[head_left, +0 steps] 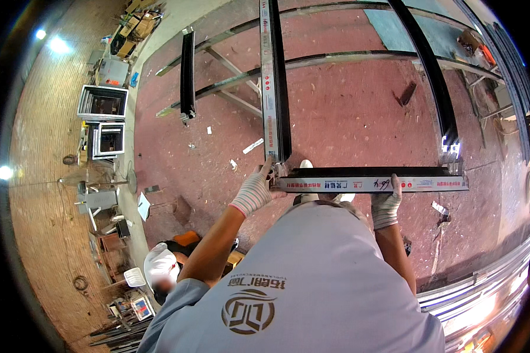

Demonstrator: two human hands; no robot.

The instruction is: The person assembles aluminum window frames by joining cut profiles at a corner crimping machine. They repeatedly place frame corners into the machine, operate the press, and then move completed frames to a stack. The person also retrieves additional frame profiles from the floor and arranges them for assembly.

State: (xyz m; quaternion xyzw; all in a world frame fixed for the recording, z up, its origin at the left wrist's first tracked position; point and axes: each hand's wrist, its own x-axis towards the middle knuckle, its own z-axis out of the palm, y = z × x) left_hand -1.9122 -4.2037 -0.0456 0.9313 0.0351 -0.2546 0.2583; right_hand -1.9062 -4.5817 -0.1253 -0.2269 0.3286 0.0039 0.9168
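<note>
In front of me lies a short black aluminium profile point(365, 172) with white printed film along its near side. My right hand point(386, 207), in a striped glove, is closed around it right of its middle, thumb up on the film. My left hand point(254, 191), gloved alike, grips its left end at the corner with a long film-covered profile point(269, 88) running away from me. Another long black profile point(427, 59) ends in a bright metal piece point(450, 147) at the short profile's right end; I cannot tell whether they are joined.
The profiles rest across rails point(347, 57) of a stand over the reddish floor point(353, 117). A loose short black profile point(187, 73) lies at the left. Small frames point(103, 106) stand farther left, near a person in a white cap point(161, 265). Long profiles point(483, 288) are stacked at the lower right.
</note>
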